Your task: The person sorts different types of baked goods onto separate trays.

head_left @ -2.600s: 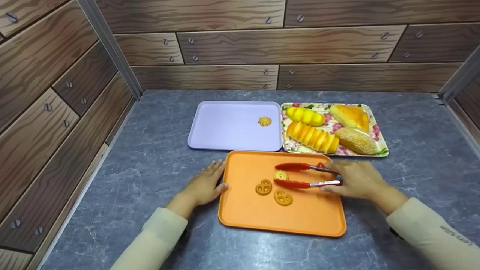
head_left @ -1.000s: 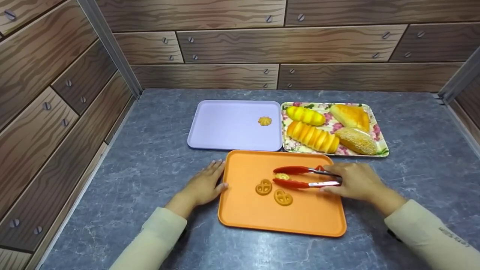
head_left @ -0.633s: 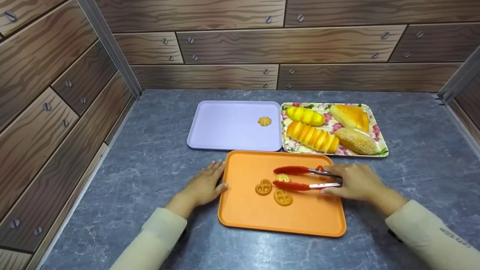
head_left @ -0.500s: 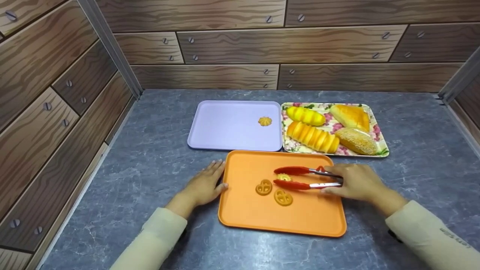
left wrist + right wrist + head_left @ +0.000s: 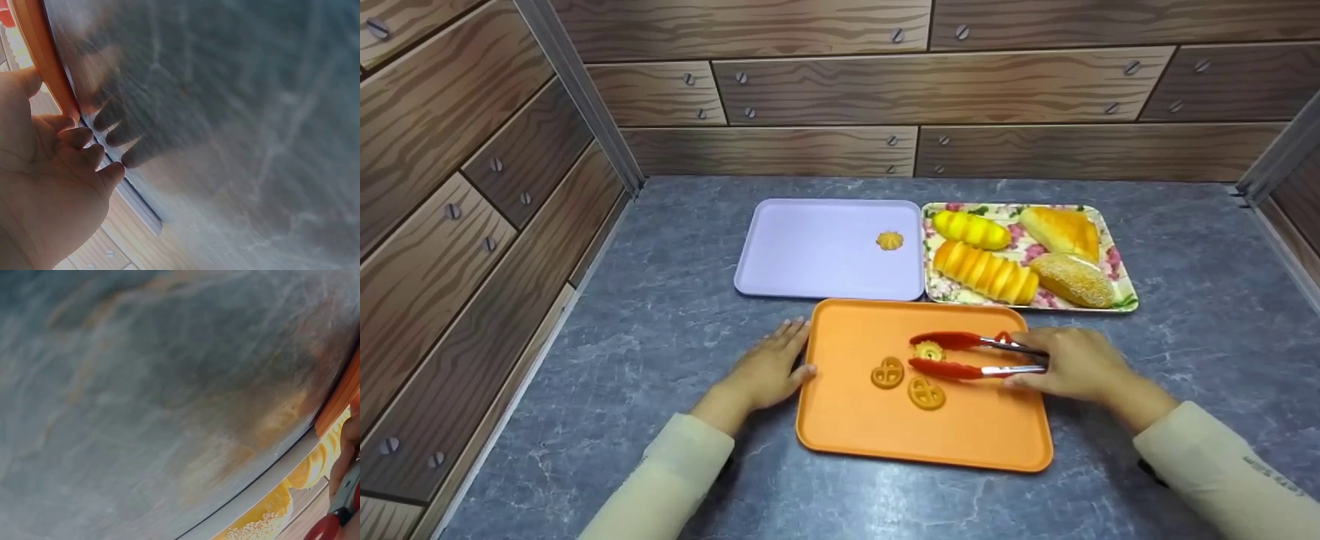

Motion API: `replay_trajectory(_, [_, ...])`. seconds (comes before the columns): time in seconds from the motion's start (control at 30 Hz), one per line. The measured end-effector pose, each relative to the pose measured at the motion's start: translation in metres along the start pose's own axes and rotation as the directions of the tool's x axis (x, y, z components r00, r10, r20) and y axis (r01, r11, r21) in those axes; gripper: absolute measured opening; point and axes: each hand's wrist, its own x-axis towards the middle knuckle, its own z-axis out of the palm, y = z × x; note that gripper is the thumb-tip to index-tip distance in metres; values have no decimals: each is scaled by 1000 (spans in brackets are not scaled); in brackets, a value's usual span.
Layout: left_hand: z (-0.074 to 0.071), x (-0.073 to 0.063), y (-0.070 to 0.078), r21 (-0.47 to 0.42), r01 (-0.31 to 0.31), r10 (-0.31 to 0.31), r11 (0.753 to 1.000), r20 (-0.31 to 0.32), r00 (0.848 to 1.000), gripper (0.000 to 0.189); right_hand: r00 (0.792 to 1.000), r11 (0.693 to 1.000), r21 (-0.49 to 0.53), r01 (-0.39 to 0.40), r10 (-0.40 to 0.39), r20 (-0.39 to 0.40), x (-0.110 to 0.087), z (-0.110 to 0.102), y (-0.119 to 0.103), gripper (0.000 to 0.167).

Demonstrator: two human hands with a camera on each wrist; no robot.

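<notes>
In the head view, my right hand (image 5: pixel 1076 364) grips red-tipped metal tongs (image 5: pixel 952 369) over the orange tray (image 5: pixel 877 427). A round, ridged yellow cookie (image 5: pixel 928 351) is between the tong tips; whether they squeeze it I cannot tell. Two pretzel-shaped cookies, one on the left (image 5: pixel 888 373) and one nearer the front (image 5: pixel 926 393), lie on the tray beside it. My left hand (image 5: pixel 765 371) lies at the tray's left edge, fingers extended and thumb on the rim. The left wrist view shows that hand (image 5: pixel 62 152) against the orange rim; the right wrist view catches only part of the tongs (image 5: pixel 344 495).
Behind the orange tray stands a lilac tray (image 5: pixel 817 251) with one shell-like cookie (image 5: pixel 889 240). To its right, a flowered tray (image 5: pixel 1119 289) bears several breads, including a sesame roll (image 5: pixel 1072 280). Wood-patterned panels (image 5: pixel 825 90) wall the grey table (image 5: pixel 675 247) at the back and sides.
Between the tong tips the yellow cookie has tilted and turned, and now sits slightly farther right. The tong tips stand a little closer together than at first. My left hand has stayed put.
</notes>
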Motion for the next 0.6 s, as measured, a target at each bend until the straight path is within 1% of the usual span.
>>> replay_trajectory(0.23, [-1,0,0,3,-17,17,1000,-5,1000,66,999,1000,-2,20,-20,-32,0,0,0,72])
replay_trajectory(0.6, [-1,0,0,6,-22,22,1000,-7,1000,67,1000,1000,-27,11,-11,-14,-1,0,0,74])
